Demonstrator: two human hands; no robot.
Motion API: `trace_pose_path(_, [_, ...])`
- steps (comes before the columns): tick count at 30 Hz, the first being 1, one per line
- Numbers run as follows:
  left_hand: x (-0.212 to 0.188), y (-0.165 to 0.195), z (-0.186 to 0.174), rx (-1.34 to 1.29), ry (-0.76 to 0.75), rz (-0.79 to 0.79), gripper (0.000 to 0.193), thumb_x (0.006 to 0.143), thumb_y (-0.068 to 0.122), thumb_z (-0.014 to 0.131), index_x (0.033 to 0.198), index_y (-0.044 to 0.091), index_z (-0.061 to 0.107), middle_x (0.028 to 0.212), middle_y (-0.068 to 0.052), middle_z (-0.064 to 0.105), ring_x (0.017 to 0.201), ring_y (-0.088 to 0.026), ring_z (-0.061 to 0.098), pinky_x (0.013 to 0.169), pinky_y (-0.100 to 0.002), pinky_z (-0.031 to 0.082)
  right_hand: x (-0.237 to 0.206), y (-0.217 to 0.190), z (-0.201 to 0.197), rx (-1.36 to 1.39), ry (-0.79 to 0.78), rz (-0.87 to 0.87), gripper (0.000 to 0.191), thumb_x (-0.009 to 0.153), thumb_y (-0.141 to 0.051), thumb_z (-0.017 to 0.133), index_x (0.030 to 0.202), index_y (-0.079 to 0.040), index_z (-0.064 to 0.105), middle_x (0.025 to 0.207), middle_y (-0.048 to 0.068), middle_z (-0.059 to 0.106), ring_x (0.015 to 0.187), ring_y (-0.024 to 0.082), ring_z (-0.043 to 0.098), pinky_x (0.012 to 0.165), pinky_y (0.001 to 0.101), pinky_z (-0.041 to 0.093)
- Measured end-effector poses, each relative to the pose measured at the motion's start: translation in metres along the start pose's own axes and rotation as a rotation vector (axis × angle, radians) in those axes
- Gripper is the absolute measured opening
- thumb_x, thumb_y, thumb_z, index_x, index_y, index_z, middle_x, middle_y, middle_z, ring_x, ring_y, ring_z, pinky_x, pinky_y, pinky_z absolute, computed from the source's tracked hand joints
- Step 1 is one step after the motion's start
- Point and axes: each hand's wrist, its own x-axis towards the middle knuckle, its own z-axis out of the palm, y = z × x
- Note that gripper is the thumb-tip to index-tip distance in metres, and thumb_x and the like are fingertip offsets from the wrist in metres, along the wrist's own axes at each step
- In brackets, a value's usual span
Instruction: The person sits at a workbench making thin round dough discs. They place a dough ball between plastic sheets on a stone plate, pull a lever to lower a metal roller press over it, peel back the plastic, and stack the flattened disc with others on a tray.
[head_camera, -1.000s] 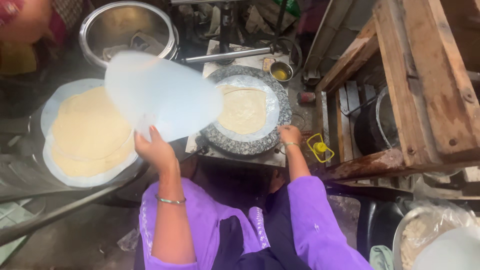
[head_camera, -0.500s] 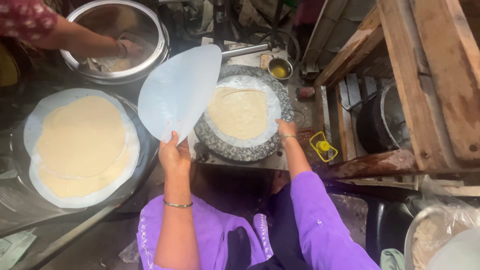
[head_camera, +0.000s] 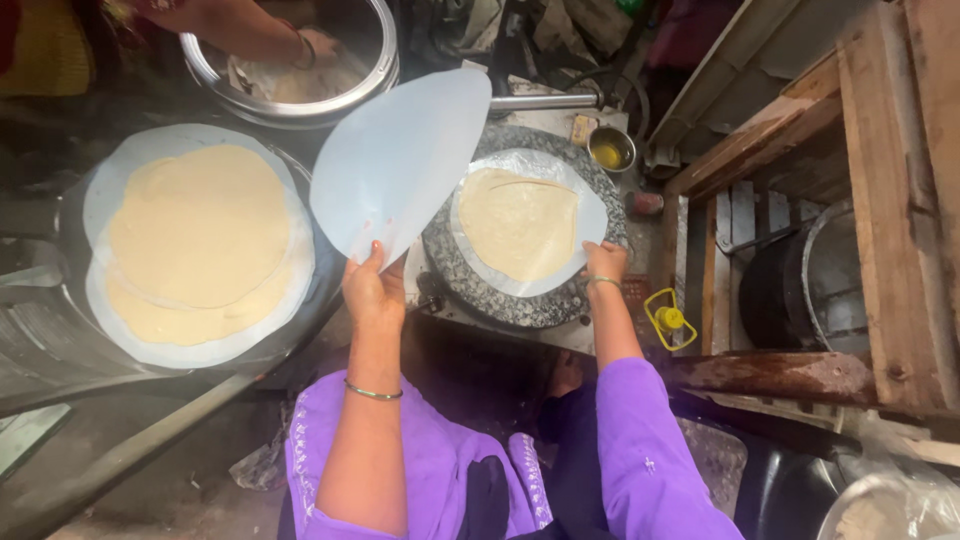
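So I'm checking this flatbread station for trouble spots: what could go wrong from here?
The plastic sheet, pinched at one edge by the left hand, could flop onto the pressed dough creased. The right hand rests on the stone press plate's rim, where fingers might get caught. The oil cup beside it could tip.

- The left hand (head_camera: 372, 290) now holds the pale round sheet (head_camera: 400, 160) tilted on edge between the two stacks; a second ago it lay flatter and further left, over the stack of flat dough rounds (head_camera: 195, 240).
- The dough round (head_camera: 520, 222) on the stone disc (head_camera: 530, 300) is now uncovered.
- Another person's hand (head_camera: 318, 45) now reaches into the steel pot (head_camera: 290, 100).
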Motion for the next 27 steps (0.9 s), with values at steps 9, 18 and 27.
trace_pose_path(9, [0.004, 0.003, -0.008, 0.017, 0.020, -0.003, 0.043, 0.101, -0.004, 0.049, 0.144, -0.002, 0.047, 0.139, -0.024, 0.059, 0.126, -0.034, 0.063, 0.104, -0.046, 0.058, 0.014, 0.010, -0.015, -0.730, 0.420, -0.798, 0.061, 0.054, -0.025, 0.095, 0.099, 0.010, 0.074, 0.088, 0.024, 0.074, 0.081, 0.041, 0.070, 0.069, 0.0505, 0.056])
trace_pose_path(18, [-0.006, -0.016, 0.002, 0.083, 0.023, -0.077, 0.045, 0.101, -0.003, 0.049, 0.146, 0.001, 0.047, 0.141, -0.021, 0.058, 0.127, -0.030, 0.063, 0.102, -0.042, 0.056, 0.023, 0.011, 0.016, -0.595, 0.108, -0.355, 0.022, 0.077, -0.025, 0.083, 0.087, -0.007, 0.077, 0.088, 0.015, 0.076, 0.084, 0.032, 0.074, 0.080, 0.0410, 0.058])
trace_pose_path(27, [-0.011, -0.014, 0.013, 0.096, 0.046, -0.072, 0.044, 0.100, -0.004, 0.050, 0.144, -0.002, 0.048, 0.141, -0.020, 0.059, 0.129, -0.030, 0.063, 0.105, -0.043, 0.057, 0.028, -0.001, 0.030, -0.790, 0.149, -0.286, 0.018, 0.076, -0.027, 0.083, 0.079, -0.010, 0.076, 0.088, 0.015, 0.075, 0.085, 0.036, 0.073, 0.079, 0.0453, 0.058])
